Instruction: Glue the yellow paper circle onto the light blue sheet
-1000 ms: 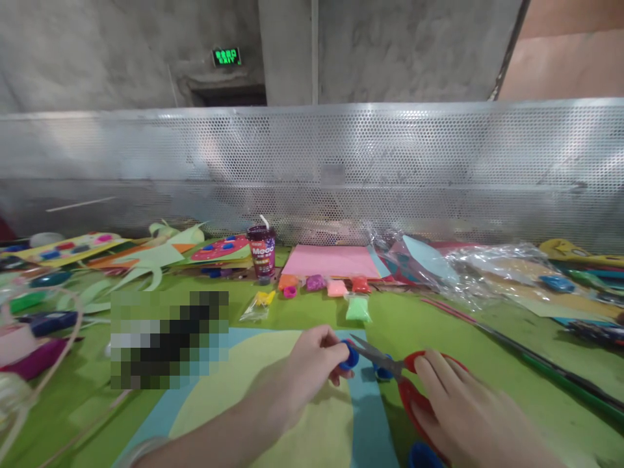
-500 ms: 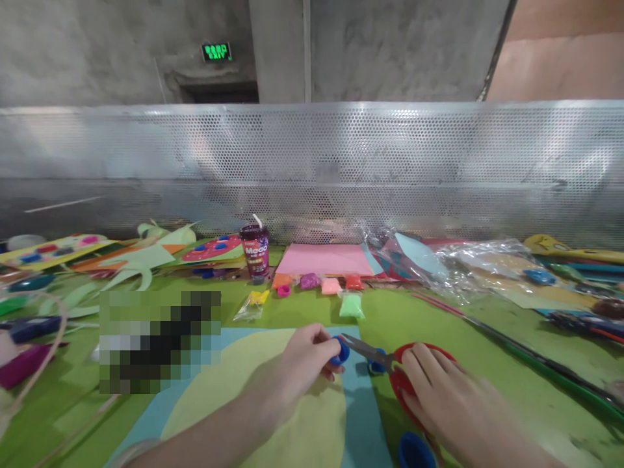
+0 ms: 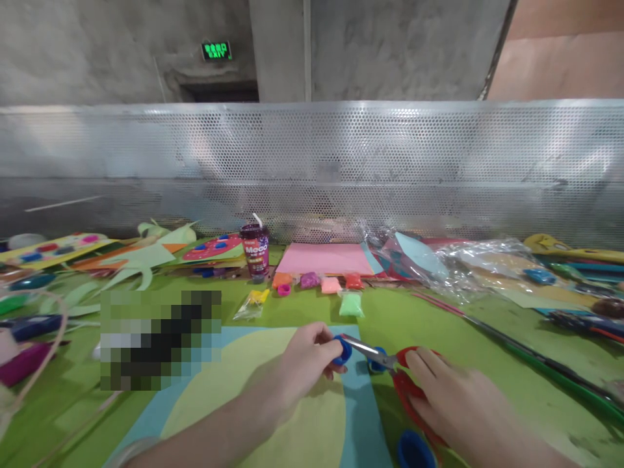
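Note:
My left hand (image 3: 312,354) pinches a blue bottle cap (image 3: 343,351) by its side, above a light-blue sheet (image 3: 368,416) that carries a large pale-yellow round shape (image 3: 263,416). In my right hand (image 3: 441,383) are red-handled scissors (image 3: 373,352), with fingers through the loops. The blade tips are at the cap's rim; whether they go inside it, I cannot tell. Behind the blades lies a second blue cap (image 3: 377,359) on the green table (image 3: 487,364). Another blue cap (image 3: 416,450), seen from its open side, sits below my right hand.
Small bags of coloured clay (image 3: 351,304) lie beyond the sheet, near a pink ring-like cap (image 3: 283,290). A purple drink cup (image 3: 255,251) with a straw stands behind. Pink paper (image 3: 324,259), plastic wrapping (image 3: 478,260) and a long thin stick (image 3: 526,357) lie farther out.
The scissor blades have come closer together, with their tips now at the cap's rim. My left hand keeps its hold on the cap. The whole view has shifted slightly.

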Motion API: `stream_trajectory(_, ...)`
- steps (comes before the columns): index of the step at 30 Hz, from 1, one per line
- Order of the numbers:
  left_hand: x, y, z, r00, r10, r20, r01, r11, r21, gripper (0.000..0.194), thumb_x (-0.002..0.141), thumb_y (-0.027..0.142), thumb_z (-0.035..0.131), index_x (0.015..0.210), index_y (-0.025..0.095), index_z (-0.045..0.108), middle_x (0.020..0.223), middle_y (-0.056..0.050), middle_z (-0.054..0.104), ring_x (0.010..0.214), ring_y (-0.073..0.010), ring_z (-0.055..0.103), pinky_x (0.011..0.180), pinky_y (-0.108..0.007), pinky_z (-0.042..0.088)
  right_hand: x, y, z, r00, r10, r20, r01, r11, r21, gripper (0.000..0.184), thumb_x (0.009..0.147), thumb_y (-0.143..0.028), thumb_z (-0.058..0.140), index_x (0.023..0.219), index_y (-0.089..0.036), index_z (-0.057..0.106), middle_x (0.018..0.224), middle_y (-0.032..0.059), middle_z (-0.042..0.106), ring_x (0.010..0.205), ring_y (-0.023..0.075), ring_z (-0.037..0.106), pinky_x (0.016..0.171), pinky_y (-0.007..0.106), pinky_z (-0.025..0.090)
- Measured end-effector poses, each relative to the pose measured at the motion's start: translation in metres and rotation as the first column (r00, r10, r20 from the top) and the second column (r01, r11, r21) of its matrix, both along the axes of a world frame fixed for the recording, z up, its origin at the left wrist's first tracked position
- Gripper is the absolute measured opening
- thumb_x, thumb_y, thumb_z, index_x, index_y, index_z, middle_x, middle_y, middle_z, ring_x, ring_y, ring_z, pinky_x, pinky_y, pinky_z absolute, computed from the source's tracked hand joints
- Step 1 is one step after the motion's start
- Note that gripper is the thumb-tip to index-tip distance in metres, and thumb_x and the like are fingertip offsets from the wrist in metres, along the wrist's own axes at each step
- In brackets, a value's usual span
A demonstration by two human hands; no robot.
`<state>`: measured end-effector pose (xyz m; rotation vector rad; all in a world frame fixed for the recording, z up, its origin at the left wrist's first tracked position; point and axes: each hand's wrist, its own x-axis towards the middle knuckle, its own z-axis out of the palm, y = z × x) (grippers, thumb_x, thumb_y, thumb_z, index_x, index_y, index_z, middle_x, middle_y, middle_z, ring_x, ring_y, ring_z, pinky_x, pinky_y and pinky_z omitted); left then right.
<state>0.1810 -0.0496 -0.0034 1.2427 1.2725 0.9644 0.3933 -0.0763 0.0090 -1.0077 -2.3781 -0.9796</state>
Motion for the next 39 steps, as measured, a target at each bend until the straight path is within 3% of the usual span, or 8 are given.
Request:
stream_trajectory(4, -0.001, -0.001, 0.0, 1.0, -0.005, -0.024, 0.006, 1.0, 0.021, 0.012, 0.069, 0.024, 0.054, 0.065, 0.019, 0.044, 0.056, 0.001, 0.058, 0.06, -0.0165, 0.062, 0.054, -0.025, 0.04, 0.004, 0.004, -0.006, 0.999, -0.02, -0.046, 0.016, 0.996, -0.087, 0.019, 0.072, -0.006, 0.036, 0.072, -0.021, 0.047, 0.057, -0.0014, 0.057, 0.038, 0.0127, 0.049, 0.035, 0.028, 0.025)
stream_trajectory(8, -0.001, -0.001, 0.001, 0.999, -0.013, -0.032, 0.013, 0.999, 0.029, 0.011, 0.07, 0.023, 0.053, 0.066, 0.019, 0.044, 0.056, 0.001, 0.058, 0.06, -0.0159, 0.061, 0.056, -0.025, 0.041, 0.007, 0.007, -0.008, 0.992, -0.109, -0.06, 0.085, 0.945, -0.317, 0.015, 0.074, -0.01, 0.042, 0.078, -0.02, 0.053, 0.065, -0.0004, 0.063, 0.043, 0.0131, 0.057, 0.039, 0.027, 0.028)
stream_trajectory(12, -0.001, -0.003, 0.007, 0.997, 0.0, -0.079, 0.004, 0.999, 0.049, 0.01, 0.069, 0.022, 0.053, 0.065, 0.019, 0.045, 0.056, 0.002, 0.058, 0.059, -0.0139, 0.06, 0.055, -0.024, 0.041, 0.005, 0.009, -0.005, 0.957, -0.283, -0.057, 0.192, 0.771, -0.608, 0.016, 0.075, -0.013, 0.043, 0.076, -0.021, 0.056, 0.067, 0.0008, 0.065, 0.051, 0.0145, 0.06, 0.044, 0.024, 0.031)
stream_trajectory(15, 0.001, -0.008, 0.011, 0.997, -0.001, -0.08, 0.006, 0.998, 0.063, 0.011, 0.068, 0.022, 0.055, 0.064, 0.018, 0.045, 0.057, 0.001, 0.058, 0.056, -0.0124, 0.057, 0.053, -0.023, 0.04, 0.001, 0.009, -0.003, 0.937, -0.348, -0.037, 0.223, 0.675, -0.703, 0.016, 0.072, -0.011, 0.044, 0.068, -0.021, 0.055, 0.064, 0.0006, 0.064, 0.053, 0.0154, 0.06, 0.046, 0.024, 0.033)
stream_trajectory(19, 0.004, -0.015, 0.016, 0.999, -0.036, 0.005, 0.036, 0.999, 0.022, 0.012, 0.066, 0.021, 0.056, 0.061, 0.018, 0.045, 0.052, 0.002, 0.056, 0.053, -0.0134, 0.058, 0.05, -0.023, 0.04, 0.006, 0.011, 0.01, 0.924, -0.346, -0.166, 0.171, 0.758, -0.629, 0.014, 0.075, -0.017, 0.046, 0.065, -0.022, 0.055, 0.059, 0.0016, 0.064, 0.047, 0.0161, 0.059, 0.043, 0.024, 0.036)
stream_trajectory(25, -0.006, -0.002, 0.013, 0.995, 0.09, 0.034, -0.093, 0.992, 0.086, 0.014, 0.068, 0.026, 0.057, 0.063, 0.018, 0.046, 0.055, 0.001, 0.059, 0.052, -0.011, 0.052, 0.051, -0.022, 0.037, 0.04, 0.036, 0.045, 0.787, -0.277, -0.552, 0.077, 0.931, -0.357, 0.012, 0.08, -0.027, 0.045, 0.075, -0.022, 0.055, 0.06, 0.0053, 0.067, 0.046, 0.0155, 0.061, 0.038, 0.021, 0.043)
stream_trajectory(31, -0.011, 0.005, 0.006, 1.0, 0.019, 0.014, -0.019, 0.999, 0.027, 0.021, 0.072, 0.029, 0.054, 0.087, 0.017, 0.062, 0.077, -0.003, 0.066, 0.06, -0.0101, 0.05, 0.05, -0.021, 0.03, 0.032, 0.046, 0.02, 0.796, -0.132, -0.59, -0.148, 0.903, -0.403, 0.011, 0.079, -0.025, 0.046, 0.085, -0.02, 0.054, 0.076, 0.0065, 0.07, 0.058, 0.0151, 0.066, 0.049, 0.021, 0.052)
stream_trajectory(39, -0.002, -0.005, 0.011, 0.968, -0.08, 0.237, 0.111, 0.987, -0.119, 0.027, 0.072, 0.021, 0.05, 0.097, 0.012, 0.058, 0.082, -0.008, 0.068, 0.048, -0.0068, 0.05, 0.044, -0.021, 0.028, 0.011, 0.016, 0.01, 0.943, -0.038, -0.331, -0.083, 0.935, -0.344, 0.01, 0.079, -0.023, 0.046, 0.085, -0.019, 0.054, 0.073, 0.0029, 0.067, 0.048, 0.0109, 0.059, 0.045, 0.021, 0.046)
